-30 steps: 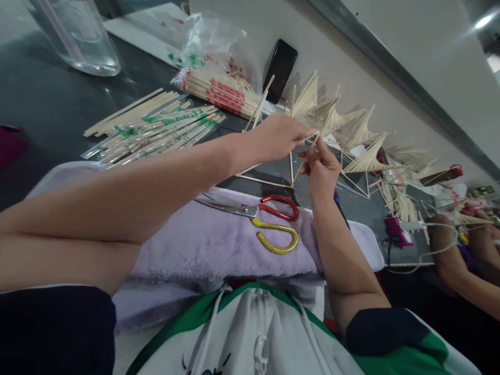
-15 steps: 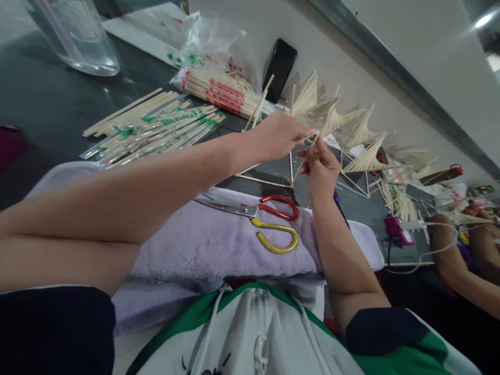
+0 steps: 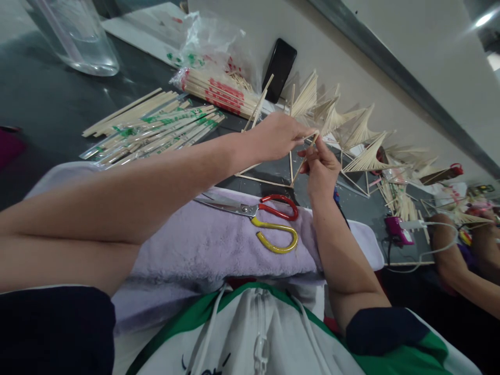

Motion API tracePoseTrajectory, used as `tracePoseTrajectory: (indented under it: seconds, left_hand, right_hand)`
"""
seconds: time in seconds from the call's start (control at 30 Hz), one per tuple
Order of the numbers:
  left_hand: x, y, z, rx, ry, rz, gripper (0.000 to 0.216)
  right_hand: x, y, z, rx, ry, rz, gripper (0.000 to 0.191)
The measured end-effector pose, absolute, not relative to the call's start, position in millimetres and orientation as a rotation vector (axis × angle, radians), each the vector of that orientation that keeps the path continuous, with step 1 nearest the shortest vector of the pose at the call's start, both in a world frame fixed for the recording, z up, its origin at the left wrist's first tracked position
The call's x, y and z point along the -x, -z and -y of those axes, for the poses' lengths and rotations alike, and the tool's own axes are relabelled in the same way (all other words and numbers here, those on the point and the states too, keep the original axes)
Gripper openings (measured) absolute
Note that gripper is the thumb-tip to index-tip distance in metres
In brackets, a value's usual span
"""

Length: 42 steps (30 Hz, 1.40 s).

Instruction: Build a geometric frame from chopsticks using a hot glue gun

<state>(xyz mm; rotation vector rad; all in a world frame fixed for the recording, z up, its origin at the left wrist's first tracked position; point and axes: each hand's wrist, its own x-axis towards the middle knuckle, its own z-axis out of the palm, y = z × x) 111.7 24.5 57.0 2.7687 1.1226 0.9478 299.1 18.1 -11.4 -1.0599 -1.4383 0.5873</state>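
Observation:
A frame of thin wooden chopsticks (image 3: pixel 265 182) stands on the dark table, some of its sticks rising at a slant. My left hand (image 3: pixel 278 136) reaches across from the left, thumb and finger pinched at the frame's upper right corner. Against those fingertips, my right hand (image 3: pixel 321 165) is closed round the slanting stick (image 3: pixel 300 172) that runs down to the lower corner. The fingers hide the joint itself. Scissors (image 3: pixel 246 209) with one red and one yellow handle lie on a lilac towel (image 3: pixel 219 245) between my forearms.
Wrapped chopsticks (image 3: pixel 156 127) lie left, beside a bag of chopsticks (image 3: pixel 222 94). A black phone (image 3: pixel 280 67) leans on the wall near fanned stick models (image 3: pixel 365 156). A clear water container (image 3: pixel 84 41) stands far left. Right are a purple charger (image 3: pixel 398 230) and another person's arm (image 3: pixel 461 271).
My hands keep the same pinch at the frame's corner, with almost no movement. At the far right, the other person's hands have shifted slightly.

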Motion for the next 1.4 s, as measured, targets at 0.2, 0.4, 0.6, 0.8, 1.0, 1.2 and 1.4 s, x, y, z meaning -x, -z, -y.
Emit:
tracePoseTrajectory:
  seconds: [0.2, 0.4, 0.6, 0.8, 1.0, 1.2, 1.4]
  left_hand:
    - [-111.9, -59.1, -22.9, -2.781, -0.915, -1.142, 0.042]
    - [-111.3, -60.9, -21.4, -2.786, -0.904, -1.129, 0.04]
    - [-110.6, -63.0, -19.1, -2.76, -0.863, -1.151, 0.042]
    - [-110.6, -60.3, -21.1, -2.749, -0.91, -1.128, 0.045]
    - [-111.1, -57.5, -23.6, -2.756, -0.938, -1.118, 0.045]
    - [-110.8, -61.2, -20.9, -2.766, -0.899, -1.125, 0.044]
    - [-111.2, -61.8, -20.2, -2.792, -0.892, -1.136, 0.043]
  right_hand:
    - [-298.4, 11.0, -17.1, 1.052, -0.567, 1.436, 0.046]
    - [-295.8, 7.3, -14.4, 1.032, -0.557, 1.43, 0.044]
    - [-297.3, 8.5, -16.3, 1.049, -0.6, 1.43, 0.046]
    - [-297.3, 9.0, -16.1, 1.085, -0.575, 1.431, 0.047]
    - [-297.0, 7.6, -14.9, 1.093, -0.594, 1.437, 0.049]
    - [-297.6, 8.7, -15.3, 1.083, -0.58, 1.445, 0.05]
    - [-297.7, 8.3, -15.0, 1.063, -0.587, 1.435, 0.048]
